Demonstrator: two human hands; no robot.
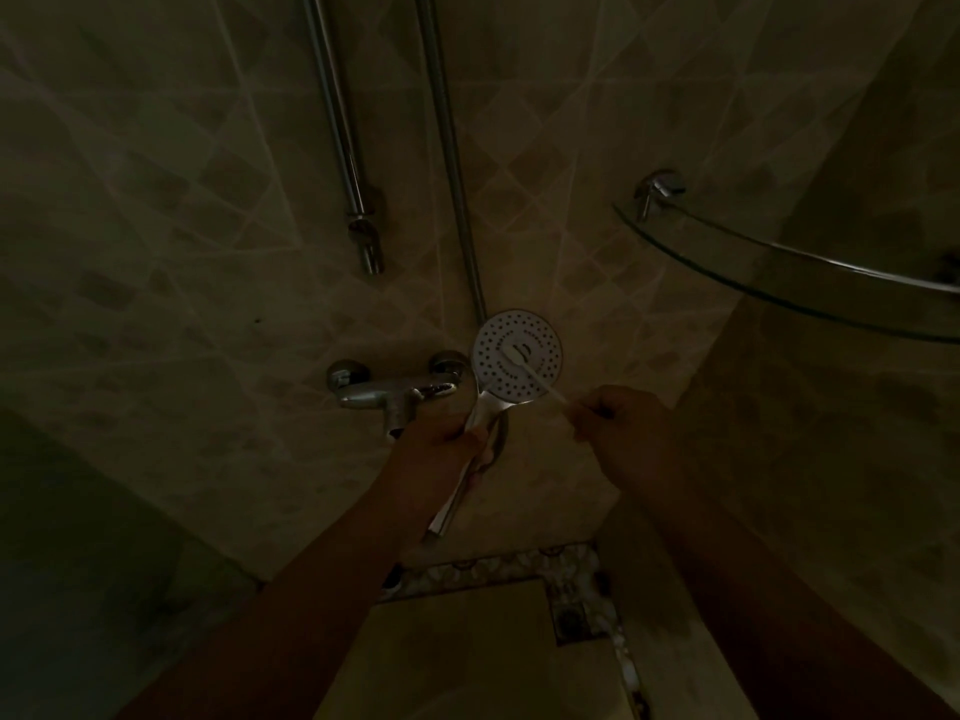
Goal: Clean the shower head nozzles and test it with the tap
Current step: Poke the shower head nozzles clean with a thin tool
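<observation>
Hands: left hand (441,444) grips shower head (517,356) handle; right hand (618,423) pinches toothbrush (530,368) (bristles on nozzles). Step: scrubbing. Next: tap (395,392) test.

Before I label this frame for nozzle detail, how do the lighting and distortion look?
Head view: very dim overall; only the white shower head face reads clearly, with the brush across it. Both hands are dark silhouettes. Chrome tap shows small glints. Wide-angle lens bends the glass shelf and the tile lines.
</observation>
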